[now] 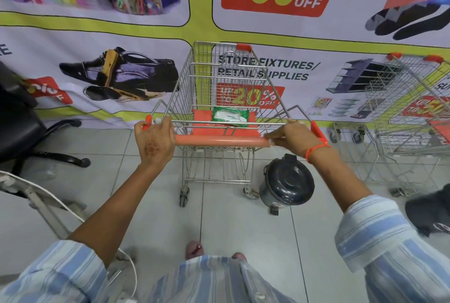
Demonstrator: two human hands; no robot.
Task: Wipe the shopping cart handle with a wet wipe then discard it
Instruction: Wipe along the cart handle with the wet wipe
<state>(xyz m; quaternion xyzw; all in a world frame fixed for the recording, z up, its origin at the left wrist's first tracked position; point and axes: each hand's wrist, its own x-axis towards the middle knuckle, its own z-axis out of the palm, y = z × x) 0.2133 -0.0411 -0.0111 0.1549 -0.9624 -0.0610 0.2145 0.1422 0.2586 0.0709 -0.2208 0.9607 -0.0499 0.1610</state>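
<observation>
A wire shopping cart (220,78) stands in front of me with an orange handle (219,142) across its near end. My left hand (154,139) is wrapped around the left end of the handle. My right hand (291,138) presses a thin, pale wet wipe (272,143) against the right end of the handle; most of the wipe is hidden under the fingers. A green wet wipe pack (230,116) lies on the orange child-seat flap inside the cart.
A dark lidded pedal bin (287,182) stands on the tiled floor right of the cart. Another cart (409,112) is at the far right, a black office chair (22,127) at the left. A printed banner wall (267,34) is just behind the cart.
</observation>
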